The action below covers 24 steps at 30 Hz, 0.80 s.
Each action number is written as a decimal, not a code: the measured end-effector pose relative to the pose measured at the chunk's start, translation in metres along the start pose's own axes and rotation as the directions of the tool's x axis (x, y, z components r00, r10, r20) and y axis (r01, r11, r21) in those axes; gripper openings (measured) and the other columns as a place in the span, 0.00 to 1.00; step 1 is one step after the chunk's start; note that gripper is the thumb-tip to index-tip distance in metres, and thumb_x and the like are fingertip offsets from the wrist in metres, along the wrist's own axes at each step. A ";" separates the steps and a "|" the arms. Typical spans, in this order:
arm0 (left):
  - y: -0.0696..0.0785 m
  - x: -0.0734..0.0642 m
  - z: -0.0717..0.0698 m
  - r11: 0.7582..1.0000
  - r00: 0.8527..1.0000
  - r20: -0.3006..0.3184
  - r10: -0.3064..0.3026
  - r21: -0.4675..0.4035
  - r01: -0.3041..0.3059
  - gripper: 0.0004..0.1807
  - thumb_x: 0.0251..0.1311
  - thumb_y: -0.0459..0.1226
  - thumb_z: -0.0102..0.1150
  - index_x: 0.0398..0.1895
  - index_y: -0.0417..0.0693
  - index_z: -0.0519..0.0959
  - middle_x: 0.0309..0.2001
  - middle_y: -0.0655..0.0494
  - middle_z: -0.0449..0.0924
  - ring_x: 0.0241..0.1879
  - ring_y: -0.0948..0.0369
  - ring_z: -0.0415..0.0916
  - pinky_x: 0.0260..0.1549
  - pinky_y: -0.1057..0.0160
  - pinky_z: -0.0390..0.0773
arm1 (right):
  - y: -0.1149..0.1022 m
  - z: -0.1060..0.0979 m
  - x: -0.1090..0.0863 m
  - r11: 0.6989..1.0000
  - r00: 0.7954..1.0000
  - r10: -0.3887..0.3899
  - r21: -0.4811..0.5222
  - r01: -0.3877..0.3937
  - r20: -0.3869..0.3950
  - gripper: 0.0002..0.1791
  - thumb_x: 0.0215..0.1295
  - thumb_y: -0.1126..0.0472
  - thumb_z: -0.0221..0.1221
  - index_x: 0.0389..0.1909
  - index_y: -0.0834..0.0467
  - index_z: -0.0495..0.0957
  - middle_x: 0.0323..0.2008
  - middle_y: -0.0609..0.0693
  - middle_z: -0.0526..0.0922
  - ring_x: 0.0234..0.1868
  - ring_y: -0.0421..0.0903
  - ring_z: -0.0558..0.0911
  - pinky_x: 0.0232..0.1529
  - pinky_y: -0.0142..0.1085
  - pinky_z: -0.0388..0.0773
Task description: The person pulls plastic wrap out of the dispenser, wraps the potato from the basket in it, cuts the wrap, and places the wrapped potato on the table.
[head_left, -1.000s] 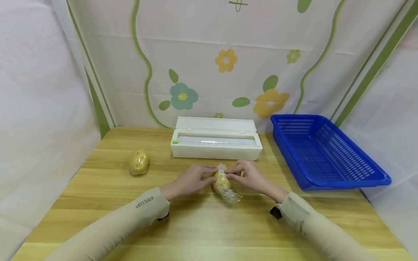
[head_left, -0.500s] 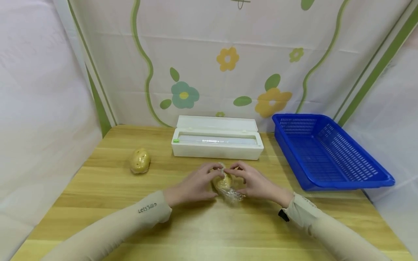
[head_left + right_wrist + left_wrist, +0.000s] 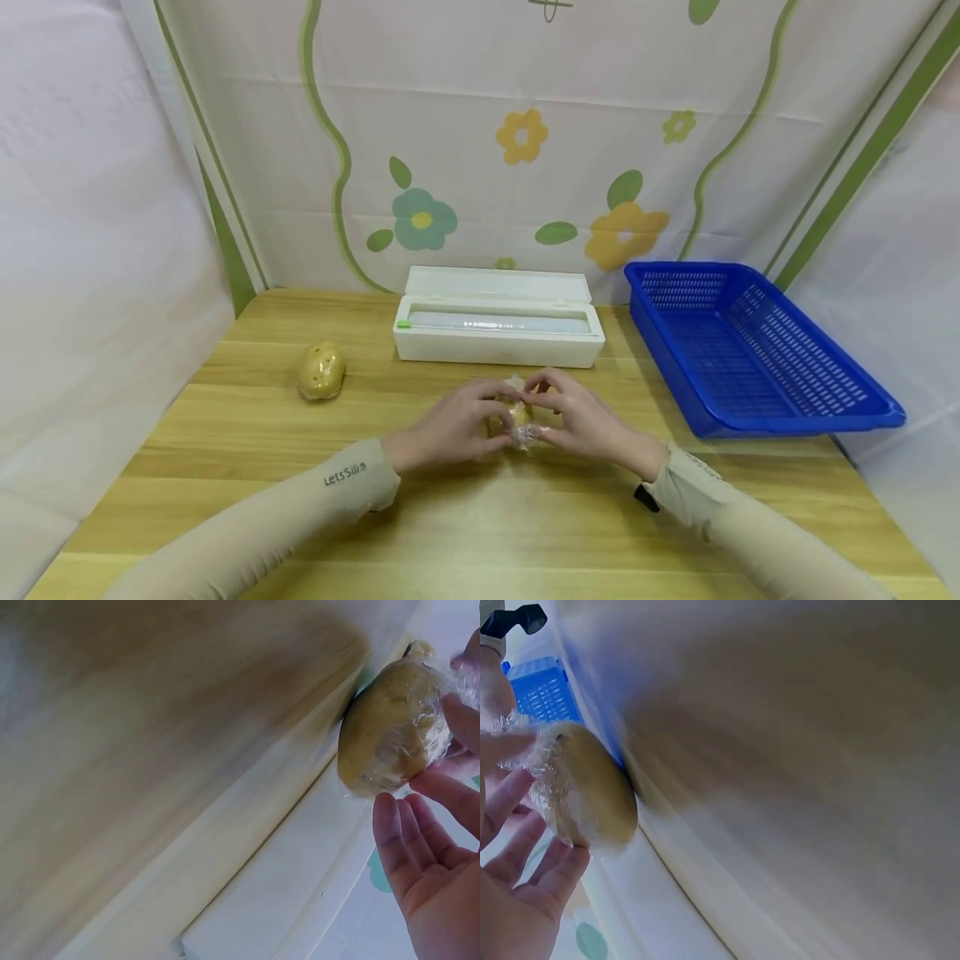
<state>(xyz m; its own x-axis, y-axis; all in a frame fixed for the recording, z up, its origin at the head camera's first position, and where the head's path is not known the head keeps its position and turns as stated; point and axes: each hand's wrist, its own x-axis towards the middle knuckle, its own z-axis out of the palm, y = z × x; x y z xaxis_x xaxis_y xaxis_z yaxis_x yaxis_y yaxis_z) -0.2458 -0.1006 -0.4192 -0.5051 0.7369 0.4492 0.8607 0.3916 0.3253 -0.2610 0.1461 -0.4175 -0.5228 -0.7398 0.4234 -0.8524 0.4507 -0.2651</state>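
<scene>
On the wooden table a potato (image 3: pixel 517 410) lies in crinkled plastic wrap (image 3: pixel 524 434), between both hands. In the head view my left hand (image 3: pixel 467 422) holds it from the left, fingers bent over the top and thumb at the near end. From the right, my right hand (image 3: pixel 587 422) has thumb and fingers on the wrap at the potato's edge. Both wrist views show the potato (image 3: pixel 594 787) with wrap bunched on its upper side. Fingertips of the right hand (image 3: pixel 431 859) touch its far end. The fingers partly hide the wrap.
A second wrapped potato (image 3: pixel 322 371) sits at the left of the table (image 3: pixel 480 533). Behind the hands stands a white cling film box (image 3: pixel 498 348), lid up, with a roll inside and a green slider. A blue plastic basket (image 3: pixel 675 367) stands at the right.
Wrap that stuck out at the potato's near end is now gathered in against it. Both thumbs have come to that near end, and the left hand has shifted slightly right.
</scene>
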 end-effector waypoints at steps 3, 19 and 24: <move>0.001 0.001 0.000 1.000 1.000 0.012 -0.010 -0.021 0.010 0.14 0.49 0.46 0.77 0.32 0.51 0.82 0.59 0.53 0.74 0.62 0.57 0.68 0.62 0.59 0.64 | -0.002 0.000 0.000 1.000 0.999 0.005 0.004 -0.005 -0.037 0.20 0.53 0.62 0.74 0.47 0.65 0.85 0.50 0.53 0.75 0.47 0.44 0.74 0.34 0.32 0.78; 0.002 0.004 0.004 0.975 0.978 -0.037 -0.204 -0.093 0.200 0.11 0.59 0.42 0.69 0.39 0.52 0.78 0.51 0.60 0.79 0.53 0.62 0.72 0.54 0.61 0.72 | 0.001 0.003 -0.001 0.992 0.998 0.050 0.118 -0.046 -0.035 0.29 0.55 0.51 0.73 0.53 0.65 0.81 0.54 0.53 0.76 0.58 0.50 0.72 0.54 0.53 0.73; 0.000 0.004 0.004 0.967 0.976 -0.041 -0.212 -0.154 0.203 0.15 0.59 0.42 0.70 0.45 0.50 0.79 0.49 0.62 0.80 0.48 0.63 0.73 0.47 0.60 0.75 | -0.001 0.003 0.000 0.987 0.995 0.074 0.150 -0.064 -0.064 0.20 0.62 0.54 0.68 0.49 0.64 0.84 0.52 0.52 0.78 0.55 0.49 0.75 0.50 0.49 0.76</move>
<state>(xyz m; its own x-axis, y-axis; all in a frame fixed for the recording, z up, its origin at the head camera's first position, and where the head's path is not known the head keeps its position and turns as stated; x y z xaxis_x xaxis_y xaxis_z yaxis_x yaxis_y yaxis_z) -0.2474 -0.0951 -0.4208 -0.6781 0.6139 0.4041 0.7198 0.4436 0.5339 -0.2603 0.1437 -0.4202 -0.5838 -0.6712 0.4568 -0.8068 0.4169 -0.4186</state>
